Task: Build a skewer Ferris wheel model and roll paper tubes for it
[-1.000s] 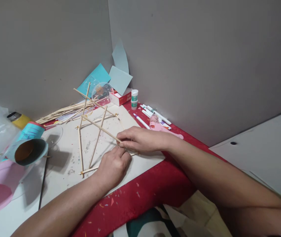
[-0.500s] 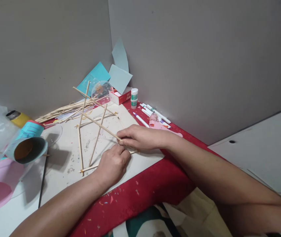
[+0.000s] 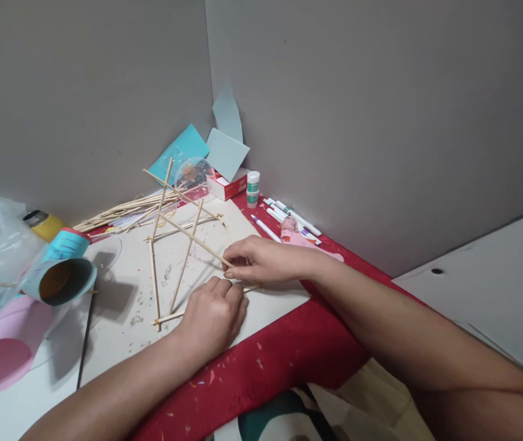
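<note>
Two walls [image 3: 82, 92] [image 3: 381, 122], one stick frame [image 3: 191, 237]

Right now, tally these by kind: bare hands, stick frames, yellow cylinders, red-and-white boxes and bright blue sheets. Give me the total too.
Bare hands: 2 (left hand, right hand)
Stick frame: 1
Yellow cylinder: 1
Red-and-white box: 1
Bright blue sheet: 1
Total: 6
</note>
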`<state>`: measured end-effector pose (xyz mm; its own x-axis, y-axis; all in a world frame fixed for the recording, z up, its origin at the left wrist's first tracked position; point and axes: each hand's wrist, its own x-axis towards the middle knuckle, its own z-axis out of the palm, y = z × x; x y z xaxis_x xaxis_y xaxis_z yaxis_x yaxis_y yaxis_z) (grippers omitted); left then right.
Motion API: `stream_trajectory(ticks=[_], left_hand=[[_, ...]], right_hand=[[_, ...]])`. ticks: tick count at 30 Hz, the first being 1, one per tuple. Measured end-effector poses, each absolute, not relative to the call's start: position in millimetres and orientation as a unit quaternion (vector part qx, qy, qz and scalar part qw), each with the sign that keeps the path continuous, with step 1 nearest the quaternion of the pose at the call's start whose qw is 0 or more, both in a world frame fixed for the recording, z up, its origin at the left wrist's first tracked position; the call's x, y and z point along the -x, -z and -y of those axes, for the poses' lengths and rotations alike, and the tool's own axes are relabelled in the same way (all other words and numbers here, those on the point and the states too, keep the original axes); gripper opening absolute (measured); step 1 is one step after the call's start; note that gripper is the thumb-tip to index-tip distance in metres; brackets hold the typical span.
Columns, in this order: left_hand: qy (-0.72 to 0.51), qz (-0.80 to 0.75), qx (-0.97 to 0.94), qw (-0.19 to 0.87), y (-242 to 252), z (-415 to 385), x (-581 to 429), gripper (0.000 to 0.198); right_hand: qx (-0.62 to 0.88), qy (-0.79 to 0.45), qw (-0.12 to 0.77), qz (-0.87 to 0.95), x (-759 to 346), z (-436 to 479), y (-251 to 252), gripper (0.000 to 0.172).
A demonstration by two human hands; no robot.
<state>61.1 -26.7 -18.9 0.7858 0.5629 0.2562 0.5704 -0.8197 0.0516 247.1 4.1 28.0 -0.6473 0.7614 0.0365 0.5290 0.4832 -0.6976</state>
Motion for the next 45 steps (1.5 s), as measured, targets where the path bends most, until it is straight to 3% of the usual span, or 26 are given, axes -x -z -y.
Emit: stream_trajectory(ticks=[4,7,11,15,19,24,30,34,38,42,45], left_hand=[[0.110,0.287,0.951,-0.030,-3.7,40.6,-49.3,0.019],[0.168,0.281,0.937,-0.121,-25.7,44.0,-23.0,0.021],[0.254,0.413,0.855,-0.186,-38.9,30.9,27.9,0.019],[0.255,0.512,0.777,-0.263,-25.4,18.8,63.2,0.018],[0.221,0.477,0.796,-0.302,-11.3,16.7,60.1,0.024],[0.214,0.425,0.804,-0.357,0.4,12.3,47.4,0.018],[0.242,0.415,0.798,-0.365,12.2,12.4,52.1,0.016],[0.248,0.399,0.804,-0.364,14.6,13.3,53.7,0.015],[0.252,0.392,0.809,-0.360,17.3,14.5,53.9,0.015],[0.261,0.375,0.804,-0.381,16.9,14.2,56.8,0.018],[0.284,0.436,0.755,-0.399,13.6,8.8,62.5,0.018]], right_hand=[[0.381,-0.329,0.171,0.847,-248.9,-3.7,-28.4,0.022],[0.370,-0.325,0.171,0.853,-249.6,-2.3,-28.3,0.021],[0.367,-0.313,0.174,0.858,-249.5,1.4,-26.7,0.026],[0.380,-0.306,0.165,0.857,-248.5,3.5,-23.4,0.030],[0.377,-0.307,0.158,0.859,-244.5,1.6,-19.3,0.031],[0.383,-0.299,0.149,0.861,-244.7,-1.0,-18.3,0.035],[0.461,-0.223,0.235,0.826,-254.4,27.9,-42.2,0.029],[0.490,-0.385,0.212,0.753,-212.4,54.4,-43.8,0.032],[0.481,-0.589,0.275,0.589,-154.2,54.7,-13.6,0.060],[0.478,-0.596,0.361,0.534,-123.7,37.8,9.5,0.043],[0.494,-0.554,0.381,0.551,-116.6,30.3,15.1,0.041]])
